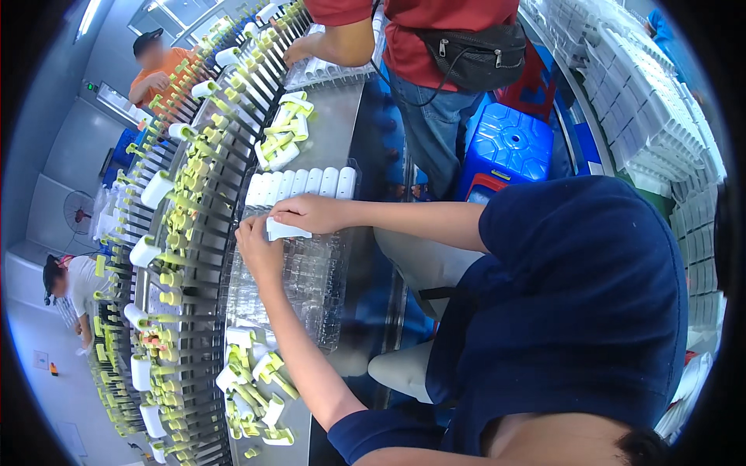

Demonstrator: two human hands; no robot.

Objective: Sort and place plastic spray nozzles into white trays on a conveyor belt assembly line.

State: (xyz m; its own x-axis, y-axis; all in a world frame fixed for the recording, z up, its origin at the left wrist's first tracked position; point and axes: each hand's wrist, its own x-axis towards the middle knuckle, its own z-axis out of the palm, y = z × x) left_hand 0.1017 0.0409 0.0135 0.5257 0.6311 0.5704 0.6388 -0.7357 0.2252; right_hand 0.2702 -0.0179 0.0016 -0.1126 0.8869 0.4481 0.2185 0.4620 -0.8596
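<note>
My left hand (259, 242) and my right hand (309, 213) are closed together on a small white plastic housing (286, 229). My fingers cover part of it. Beneath my hands lies a clear plastic tray (311, 299) with moulded pockets. Along its far end, just past my right hand, a row of white plastic housings (303, 184) lies side by side. Close to my left forearm is a loose heap of white and lime-green plastic parts (252, 388) on the metal bench.
A conveyor rack (202, 272) carrying white and green parts runs along the bench. Another heap of white-green parts (286, 132) lies farther up. A co-worker in red (451, 46) stands there, near a blue stool (509, 144). Stacked white trays (645, 101) line the right.
</note>
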